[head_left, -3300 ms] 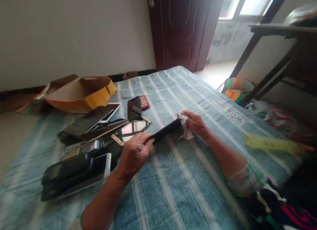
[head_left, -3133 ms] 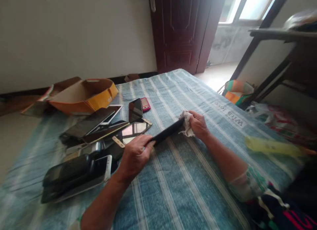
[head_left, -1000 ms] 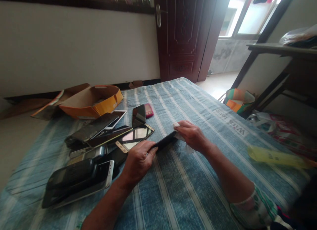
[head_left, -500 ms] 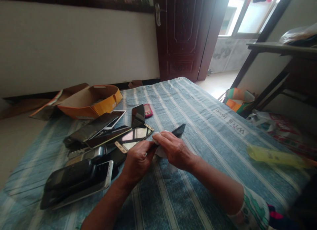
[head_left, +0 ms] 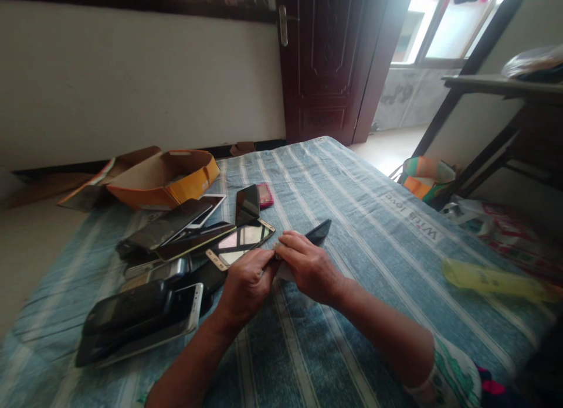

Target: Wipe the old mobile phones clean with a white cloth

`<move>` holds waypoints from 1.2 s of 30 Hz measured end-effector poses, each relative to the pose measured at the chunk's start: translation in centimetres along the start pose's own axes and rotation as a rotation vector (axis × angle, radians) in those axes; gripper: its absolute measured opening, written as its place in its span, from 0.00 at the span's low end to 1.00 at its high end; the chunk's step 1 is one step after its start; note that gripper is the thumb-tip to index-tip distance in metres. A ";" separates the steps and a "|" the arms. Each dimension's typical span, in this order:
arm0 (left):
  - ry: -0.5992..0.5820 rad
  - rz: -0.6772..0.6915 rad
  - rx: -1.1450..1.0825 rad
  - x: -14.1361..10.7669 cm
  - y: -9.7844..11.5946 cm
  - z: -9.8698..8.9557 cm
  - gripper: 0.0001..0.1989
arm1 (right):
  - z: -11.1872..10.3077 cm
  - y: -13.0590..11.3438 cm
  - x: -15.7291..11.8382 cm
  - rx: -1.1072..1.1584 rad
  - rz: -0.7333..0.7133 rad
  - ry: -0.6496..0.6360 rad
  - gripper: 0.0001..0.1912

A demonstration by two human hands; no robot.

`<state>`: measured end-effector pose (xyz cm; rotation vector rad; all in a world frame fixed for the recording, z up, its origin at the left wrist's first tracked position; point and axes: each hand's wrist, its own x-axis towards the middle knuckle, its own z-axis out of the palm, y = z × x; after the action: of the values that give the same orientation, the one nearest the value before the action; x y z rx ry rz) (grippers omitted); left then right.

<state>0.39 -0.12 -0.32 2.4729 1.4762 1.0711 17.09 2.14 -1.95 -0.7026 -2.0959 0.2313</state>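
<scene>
Head view: left hand (head_left: pixel 247 282) grips the phone (head_left: pixel 319 232), long axis toward the bed's (head_left: pixel 356 211) right edge; right hand (head_left: pixel 310 266) holds tissue (head_left: pixel 285 271) against it.

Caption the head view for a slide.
Left hand grips a dark device, right hand a white cloth against it, beside scattered phones.

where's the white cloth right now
In the head view, the white cloth is just below centre, in the right hand, close beside the left hand and the dark slim device.
</scene>
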 end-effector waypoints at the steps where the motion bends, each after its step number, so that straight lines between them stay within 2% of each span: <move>1: -0.002 0.004 0.002 0.0 0.0 0.0 0.10 | -0.1 0.1 0.0 -0.015 -0.023 -0.021 0.14; 5: -0.019 0.006 -0.007 -0.1 0.0 0.1 0.09 | -0.7 0.8 0.0 -0.064 -0.086 -0.096 0.12; 15: -0.043 -0.024 -0.012 -0.2 -0.2 -0.1 0.08 | -3.4 4.9 -0.7 -0.067 -0.023 -0.018 0.13; 19: -0.049 -0.015 -0.010 -0.2 -0.3 0.0 0.09 | -3.5 4.4 -0.6 -0.060 0.019 -0.039 0.13; 26: -0.025 0.026 -0.019 -0.2 -0.3 0.1 0.09 | -1.0 1.4 -0.1 -0.033 -0.097 -0.071 0.13; 30: -0.036 0.017 -0.021 -0.2 -0.5 0.0 0.09 | -1.5 2.2 -0.2 -0.037 -0.092 -0.074 0.13; 36: -0.066 -0.010 -0.036 -0.2 -0.6 0.0 0.08 | -3.2 5.0 -0.7 -0.041 -0.011 -0.022 0.12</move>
<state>-0.11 0.02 -0.64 2.4493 1.4364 0.9944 21.96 5.56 -2.66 -0.7156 -2.1304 0.1908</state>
